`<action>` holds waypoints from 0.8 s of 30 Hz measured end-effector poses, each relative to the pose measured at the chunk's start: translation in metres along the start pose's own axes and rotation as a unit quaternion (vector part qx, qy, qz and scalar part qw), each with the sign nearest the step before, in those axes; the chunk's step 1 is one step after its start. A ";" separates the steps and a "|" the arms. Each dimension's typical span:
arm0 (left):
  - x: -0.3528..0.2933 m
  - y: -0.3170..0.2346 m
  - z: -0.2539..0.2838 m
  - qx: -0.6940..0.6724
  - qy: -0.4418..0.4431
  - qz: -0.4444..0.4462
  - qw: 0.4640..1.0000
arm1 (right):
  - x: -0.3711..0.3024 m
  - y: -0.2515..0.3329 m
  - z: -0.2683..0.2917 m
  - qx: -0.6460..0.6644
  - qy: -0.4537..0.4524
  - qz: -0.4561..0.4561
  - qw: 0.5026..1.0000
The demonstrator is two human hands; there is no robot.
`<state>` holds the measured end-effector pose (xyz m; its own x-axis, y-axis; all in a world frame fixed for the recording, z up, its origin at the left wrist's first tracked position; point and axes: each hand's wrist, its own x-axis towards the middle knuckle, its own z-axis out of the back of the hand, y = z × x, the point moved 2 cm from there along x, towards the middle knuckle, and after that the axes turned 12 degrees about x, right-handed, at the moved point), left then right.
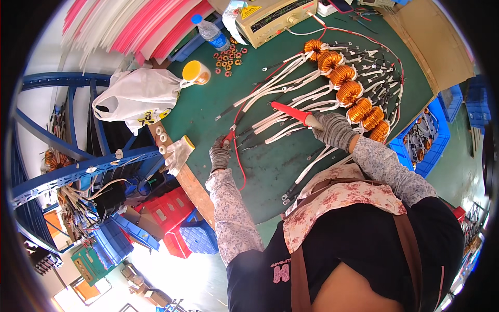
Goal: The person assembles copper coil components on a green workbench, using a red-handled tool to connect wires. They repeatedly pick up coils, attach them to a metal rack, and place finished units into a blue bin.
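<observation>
My left hand (220,156), in a grey knit glove, pinches a red clip (230,135) with a thin red wire running by it. The clip's tip is close to the ends of the white leads; whether it bites one I cannot tell. In my gloved right hand (335,131) is a red test probe (291,112) with a pale handle end. It points left, over the white leads (306,99). These leads, several with dark ends, run from a slanting row of copper-wound ring coils (349,93) at the right.
A beige bench instrument (275,22) stands at the back. A water bottle (212,34), small ring coils (227,61), a yellow-lidded mug (196,73) and a white plastic bag (138,96) sit to the left. A blue bin (430,148) holds coils at the right; cardboard (434,44) stands behind.
</observation>
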<state>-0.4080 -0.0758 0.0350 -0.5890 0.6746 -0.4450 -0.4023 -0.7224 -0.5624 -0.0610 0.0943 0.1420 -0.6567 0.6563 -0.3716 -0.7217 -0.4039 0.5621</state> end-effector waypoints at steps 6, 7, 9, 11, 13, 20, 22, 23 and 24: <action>0.003 0.003 -0.002 -0.008 0.004 -0.005 1.000 | 0.000 -0.001 -0.006 -0.008 0.005 -0.007 1.000; 0.003 0.002 -0.002 -0.002 0.009 -0.006 1.000 | -0.001 0.000 -0.004 -0.009 -0.001 -0.005 1.000; 0.003 0.008 -0.002 -0.020 0.006 -0.010 1.000 | -0.005 0.006 -0.002 -0.009 -0.011 0.004 1.000; -0.001 0.004 -0.002 -0.025 0.002 -0.019 1.000 | -0.006 0.007 -0.002 -0.009 -0.014 0.006 1.000; 0.003 0.007 -0.003 -0.034 0.011 -0.017 0.999 | -0.008 0.006 -0.001 -0.009 -0.013 0.001 1.000; 0.002 0.009 -0.002 -0.055 0.005 -0.035 0.998 | -0.012 0.019 -0.002 -0.014 -0.018 -0.012 1.000; 0.000 0.010 0.001 -0.066 0.002 -0.039 0.997 | -0.016 0.021 -0.002 -0.011 -0.034 -0.004 0.999; 0.000 0.017 0.007 -0.074 0.002 -0.037 0.997 | -0.020 0.023 0.000 -0.001 -0.046 0.005 0.999; 0.002 0.026 0.012 -0.081 -0.001 -0.034 0.996 | -0.023 0.026 0.003 0.008 -0.058 0.016 0.998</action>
<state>-0.4280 -0.0953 0.0285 -0.5652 0.7209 -0.4011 -0.3223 -0.6406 -0.6970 -0.0636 0.0708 0.1677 -0.6483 0.7136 -0.2655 -0.6969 -0.4157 0.5843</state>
